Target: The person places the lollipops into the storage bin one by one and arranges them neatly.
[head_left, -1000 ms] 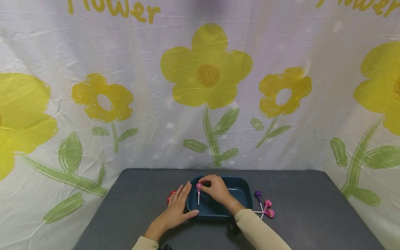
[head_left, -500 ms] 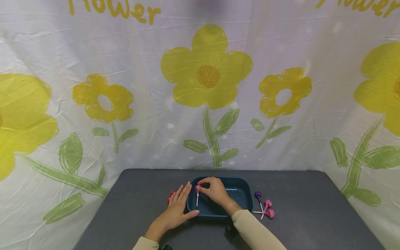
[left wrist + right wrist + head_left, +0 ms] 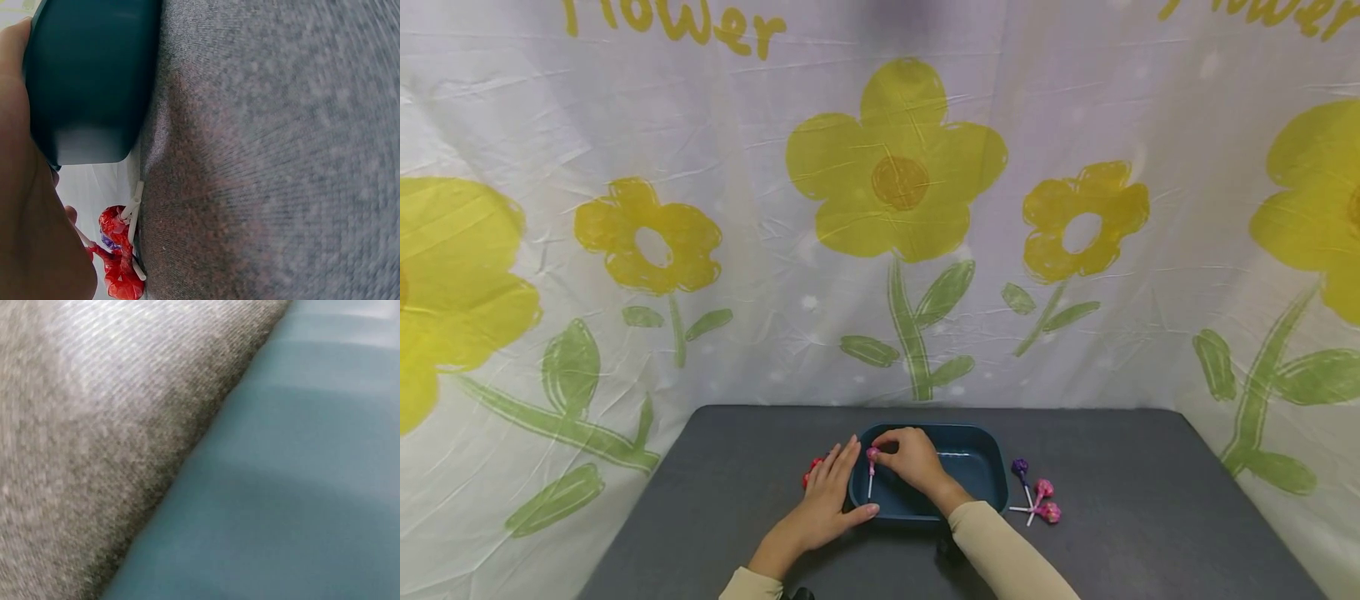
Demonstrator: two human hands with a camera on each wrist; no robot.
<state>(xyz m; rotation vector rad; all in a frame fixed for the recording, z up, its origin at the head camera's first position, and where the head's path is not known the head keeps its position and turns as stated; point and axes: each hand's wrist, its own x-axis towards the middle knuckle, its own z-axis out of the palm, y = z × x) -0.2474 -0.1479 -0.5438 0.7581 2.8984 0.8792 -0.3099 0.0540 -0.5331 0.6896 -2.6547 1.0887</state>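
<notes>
A pink-wrapped lollipop [image 3: 872, 455] hangs over the left end of a dark blue tray [image 3: 973, 471], its white stick pointing toward me. My right hand [image 3: 916, 460] pinches it by the head between thumb and fingertips. Whether the stick touches the tray floor, I cannot tell. My left hand [image 3: 826, 504] rests along the tray's left rim, fingers straight and thumb at the near corner. Just beyond that hand lie red-wrapped lollipops [image 3: 122, 275], partly hidden from the head view, with a bit of purple wrapper among them. Only tray wall and table show in the right wrist view.
To the right of the tray, a purple lollipop [image 3: 1020, 467] and two pink lollipops [image 3: 1049, 512] lie with their white sticks crossing. Everything stands on a dark grey table [image 3: 1150, 517]. Behind it hangs a white cloth [image 3: 760, 350] printed with yellow flowers.
My right hand has shifted slightly left and toward me, carrying the pink lollipop closer to the tray's left wall. The left hand has stayed in place.
</notes>
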